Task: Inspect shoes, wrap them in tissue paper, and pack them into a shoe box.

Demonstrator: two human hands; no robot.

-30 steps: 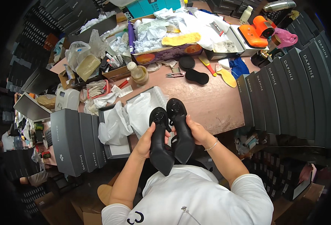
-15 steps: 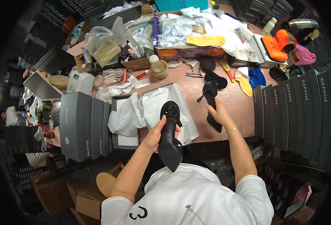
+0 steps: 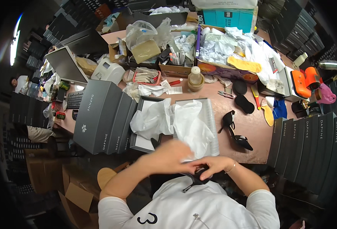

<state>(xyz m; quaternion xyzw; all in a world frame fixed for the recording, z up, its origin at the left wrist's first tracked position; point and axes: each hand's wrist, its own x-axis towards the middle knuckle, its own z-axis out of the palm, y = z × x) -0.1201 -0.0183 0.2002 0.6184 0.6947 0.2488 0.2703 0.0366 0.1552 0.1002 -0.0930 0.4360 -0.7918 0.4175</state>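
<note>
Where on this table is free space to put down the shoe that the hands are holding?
Bare tabletop lies around the black heeled shoe, between the open box with white tissue paper and the grey box stack. The table's far side is crowded with clutter.

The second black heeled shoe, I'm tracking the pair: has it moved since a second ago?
Yes. The black heeled shoe left the right hand and now lies on the table, right of the open box.
</note>
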